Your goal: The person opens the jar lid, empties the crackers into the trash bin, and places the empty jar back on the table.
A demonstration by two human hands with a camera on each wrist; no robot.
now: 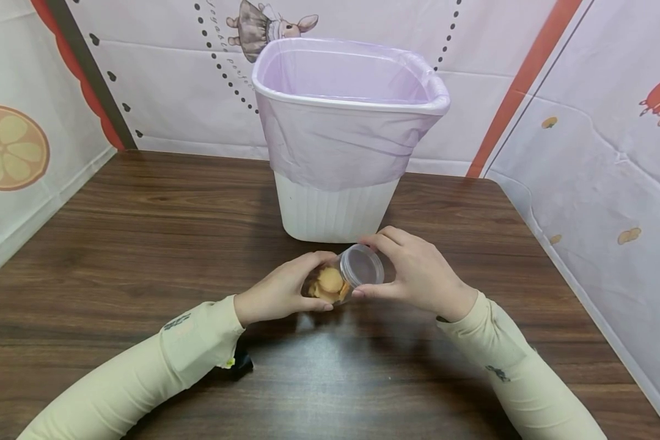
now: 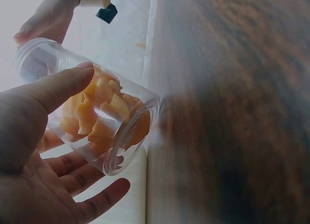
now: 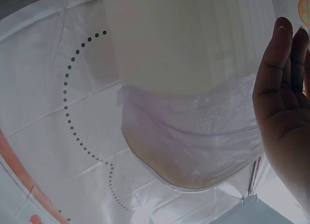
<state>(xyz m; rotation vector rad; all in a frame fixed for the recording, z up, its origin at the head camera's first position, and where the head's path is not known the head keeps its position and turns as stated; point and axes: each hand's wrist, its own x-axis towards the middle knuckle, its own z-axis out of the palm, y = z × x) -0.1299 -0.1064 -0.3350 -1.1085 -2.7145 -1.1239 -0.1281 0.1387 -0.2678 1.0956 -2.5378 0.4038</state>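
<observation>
Jar point(image 1: 348, 269) in left hand point(image 1: 280, 290)

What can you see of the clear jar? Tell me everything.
The jar looks like clear plastic, cylindrical, with a ridged rim and yellow-orange pieces inside. It tilts, in front of the white bin. The left hand grips its body; the right hand holds its rimmed end. I can't tell whether a lid is on.
</observation>
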